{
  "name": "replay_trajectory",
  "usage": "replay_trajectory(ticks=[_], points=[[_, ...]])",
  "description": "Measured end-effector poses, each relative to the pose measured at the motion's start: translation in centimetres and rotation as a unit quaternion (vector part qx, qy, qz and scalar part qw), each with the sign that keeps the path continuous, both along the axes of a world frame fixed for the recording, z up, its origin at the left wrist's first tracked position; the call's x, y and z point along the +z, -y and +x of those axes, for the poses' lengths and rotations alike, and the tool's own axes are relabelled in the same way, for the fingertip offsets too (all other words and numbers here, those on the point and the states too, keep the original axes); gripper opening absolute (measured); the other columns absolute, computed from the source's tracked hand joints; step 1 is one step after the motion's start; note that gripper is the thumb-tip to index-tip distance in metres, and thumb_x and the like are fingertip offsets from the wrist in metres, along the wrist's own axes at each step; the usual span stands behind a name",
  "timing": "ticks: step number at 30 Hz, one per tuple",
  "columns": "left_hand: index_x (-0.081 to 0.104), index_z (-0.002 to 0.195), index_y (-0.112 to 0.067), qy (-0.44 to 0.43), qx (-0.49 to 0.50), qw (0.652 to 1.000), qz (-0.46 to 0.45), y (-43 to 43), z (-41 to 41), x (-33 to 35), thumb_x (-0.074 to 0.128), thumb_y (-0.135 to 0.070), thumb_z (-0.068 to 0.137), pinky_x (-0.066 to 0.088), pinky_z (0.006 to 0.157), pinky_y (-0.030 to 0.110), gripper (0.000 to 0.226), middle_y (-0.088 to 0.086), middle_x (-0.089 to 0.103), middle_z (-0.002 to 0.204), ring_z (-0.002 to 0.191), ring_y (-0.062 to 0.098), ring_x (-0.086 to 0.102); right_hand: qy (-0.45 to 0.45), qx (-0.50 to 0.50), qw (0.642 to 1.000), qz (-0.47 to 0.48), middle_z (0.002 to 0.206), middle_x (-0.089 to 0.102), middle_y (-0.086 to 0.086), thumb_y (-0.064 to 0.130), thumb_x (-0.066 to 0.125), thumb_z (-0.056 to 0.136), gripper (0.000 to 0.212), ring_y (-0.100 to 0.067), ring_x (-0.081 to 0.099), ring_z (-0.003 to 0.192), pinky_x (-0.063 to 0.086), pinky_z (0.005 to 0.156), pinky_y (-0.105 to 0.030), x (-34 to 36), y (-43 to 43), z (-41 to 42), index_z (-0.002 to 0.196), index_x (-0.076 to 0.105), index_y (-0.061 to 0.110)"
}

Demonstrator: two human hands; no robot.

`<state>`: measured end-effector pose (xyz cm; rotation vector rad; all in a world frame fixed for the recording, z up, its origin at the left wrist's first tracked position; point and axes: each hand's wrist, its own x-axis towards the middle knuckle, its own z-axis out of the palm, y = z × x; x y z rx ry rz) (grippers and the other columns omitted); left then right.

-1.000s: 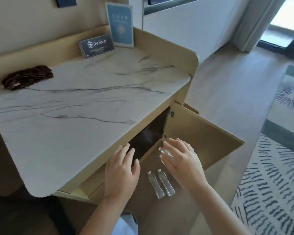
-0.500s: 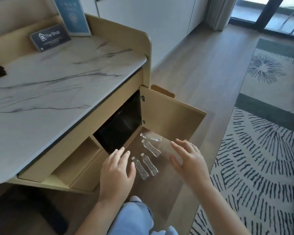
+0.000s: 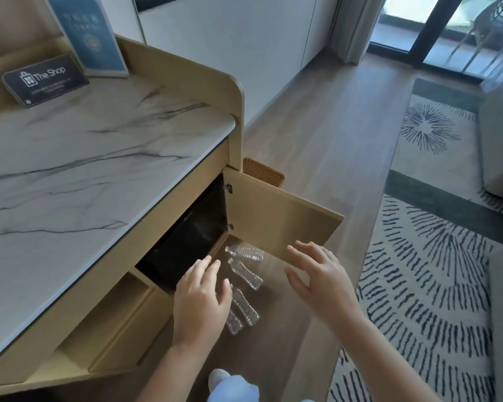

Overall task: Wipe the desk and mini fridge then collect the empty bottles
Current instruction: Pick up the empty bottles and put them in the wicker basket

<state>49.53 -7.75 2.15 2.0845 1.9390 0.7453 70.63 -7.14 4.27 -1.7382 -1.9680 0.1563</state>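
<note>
Left hand point(image 3: 201, 300): open flat, palm down, fingers spread and nearly straight, gripping nothing. It hangs over the bottles on the floor point(image 3: 276, 355). It covers the upper part of one, and my thumb crosses the neck of another. Touching or just above? Can't tell from this angle.

Right hand point(image 3: 321, 281): also open, fingers splayed w/ a slight bend, palm facing left and down, empty. It sits to the right of the bottles and in front of the cabinet door point(image 3: 276, 221), apart from both.

Count:
- 4 clear plastic bottles, all lying on their sides in front of the mini fridge point(image 3: 192, 242), between my 2 hands.
- Far bottle point(image 3: 244, 252) is at the foot of the door.
- 2nd bottle point(image 3: 246, 274) is just below it.
- 3rd bottle point(image 3: 244, 306) and 4th bottle point(image 3: 233, 323) lie side by side nearer me.
- 1 fridge, dark, inside the cabinet; 1 door, swung open to the right.
- 1 desk point(image 3: 99, 169), marble-look top.
- 2 signs at the back of the desk: a dark "The Shop" sign point(image 3: 45, 79) and a blue card point(image 3: 90, 39) standing behind it.
- 1 patterned rug point(image 3: 433, 271) off to the right.
</note>
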Motion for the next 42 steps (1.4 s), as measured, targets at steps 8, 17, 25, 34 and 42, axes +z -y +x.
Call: replay_trajectory(ticks=[8,17,25,34,42], points=[[0.068,0.103,-0.003,0.000,0.066,0.998,-0.006,0.1,1.7,-1.4,0.040,-0.033,0.082,0.051,0.082,0.042,0.047,0.014,0.065,0.110,0.102,0.031,0.062,0.008,0.067,0.998,-0.021,0.106,0.067,-0.005,0.036,0.053,0.082,0.033,-0.028,0.063,0.096,0.054,0.078,-0.047,-0.9,-2.9,2.1,0.105,0.068,0.017],[0.066,0.103,-0.001,0.019,0.257,0.966,-0.023,2.9,8.4,-4.2,0.042,-0.030,0.081,0.050,0.084,0.044,0.044,0.016,0.065,0.108,0.099,0.033,0.063,-0.001,0.234,0.972,-0.017,0.101,0.069,-0.008,0.025,0.063,0.076,0.029,-0.030,0.065,0.092,0.055,0.077,-0.044,-4.0,-6.9,6.0,0.103,0.069,0.014],[0.065,0.105,-0.001,0.050,0.362,0.929,-0.063,4.7,12.5,-11.6,0.042,-0.031,0.080,0.048,0.085,0.040,0.045,0.015,0.063,0.110,0.100,0.032,0.062,0.006,0.306,0.949,-0.080,0.102,0.068,-0.009,0.022,0.067,0.076,0.029,-0.032,0.064,0.092,0.054,0.078,-0.044,-12.4,-8.7,7.8,0.102,0.068,0.011],[0.062,0.107,-0.001,0.087,0.385,0.915,-0.079,3.8,11.8,-26.6,0.046,-0.030,0.080,0.047,0.085,0.037,0.043,0.015,0.063,0.110,0.099,0.032,0.062,0.010,0.315,0.939,-0.139,0.097,0.068,-0.006,0.011,0.076,0.067,0.035,-0.030,0.066,0.084,0.055,0.072,-0.037,-27.8,-8.1,5.2,0.100,0.066,0.011],[0.064,0.106,-0.003,0.101,0.389,0.908,-0.122,3.6,11.1,-44.1,0.046,-0.035,0.079,0.050,0.081,0.038,0.046,0.013,0.065,0.108,0.095,0.033,0.063,-0.076,0.199,0.934,-0.288,0.114,0.064,0.001,0.015,0.070,0.079,0.034,-0.023,0.065,0.091,0.043,0.075,-0.019,-46.2,-6.9,3.6,0.112,0.065,0.015]])
